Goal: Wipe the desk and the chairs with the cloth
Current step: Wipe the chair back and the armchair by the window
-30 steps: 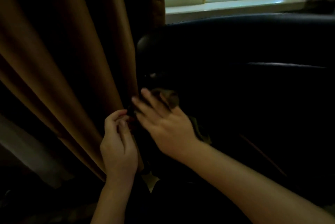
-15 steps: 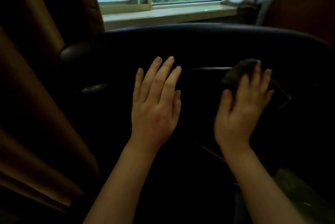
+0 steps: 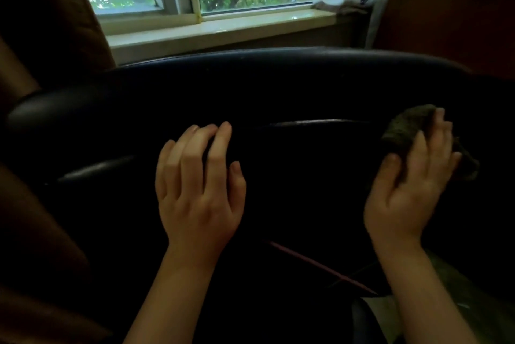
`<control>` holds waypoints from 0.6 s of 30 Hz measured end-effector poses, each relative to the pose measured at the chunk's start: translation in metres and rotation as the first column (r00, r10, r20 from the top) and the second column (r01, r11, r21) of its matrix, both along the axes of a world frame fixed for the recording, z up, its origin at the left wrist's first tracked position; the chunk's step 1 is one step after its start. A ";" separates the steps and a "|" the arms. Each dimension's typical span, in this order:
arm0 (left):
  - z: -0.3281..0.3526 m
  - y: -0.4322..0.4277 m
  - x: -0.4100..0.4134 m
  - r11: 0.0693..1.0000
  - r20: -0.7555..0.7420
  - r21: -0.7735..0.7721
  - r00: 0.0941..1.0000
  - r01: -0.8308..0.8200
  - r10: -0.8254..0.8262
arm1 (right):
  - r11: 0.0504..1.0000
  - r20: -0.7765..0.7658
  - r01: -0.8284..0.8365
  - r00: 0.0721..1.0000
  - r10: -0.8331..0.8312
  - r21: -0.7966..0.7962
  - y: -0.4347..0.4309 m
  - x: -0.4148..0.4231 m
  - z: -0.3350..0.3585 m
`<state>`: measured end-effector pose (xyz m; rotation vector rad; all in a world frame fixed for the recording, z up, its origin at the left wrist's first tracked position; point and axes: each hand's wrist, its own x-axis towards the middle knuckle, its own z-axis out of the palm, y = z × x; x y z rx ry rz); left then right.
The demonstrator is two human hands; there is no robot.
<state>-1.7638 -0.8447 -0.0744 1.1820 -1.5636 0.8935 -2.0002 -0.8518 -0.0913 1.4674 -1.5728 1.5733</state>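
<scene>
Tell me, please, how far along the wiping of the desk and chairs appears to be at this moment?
Nothing visibly finished: the dim light hides any wiped patch. In hand: the right hand presses the dark cloth against the black chair back, while the left hand rests flat on it, empty. Left: the rest of this chair, any others, and the desk, which is not in view.

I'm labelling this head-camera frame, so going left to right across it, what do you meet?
Brown curtain → left hand resting on the black chair → right hand pressing the dark cloth to the chair.
</scene>
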 end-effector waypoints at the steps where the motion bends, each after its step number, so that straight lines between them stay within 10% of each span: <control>1: -0.001 -0.002 -0.001 1.000 -0.002 0.000 1.000 -0.003 0.003 | 1.000 0.023 0.015 1.000 -0.015 -0.001 -0.003 -0.004 -0.002; 13: -0.006 -0.008 -0.012 0.997 -0.025 -0.060 0.999 -0.048 0.047 | 0.997 0.122 0.057 0.990 -0.064 0.059 -0.003 0.047 0.006; 18: -0.001 -0.002 -0.016 0.999 -0.019 -0.034 1.000 -0.013 0.012 | 0.971 -0.348 -0.198 0.908 0.233 0.133 0.021 0.078 -0.003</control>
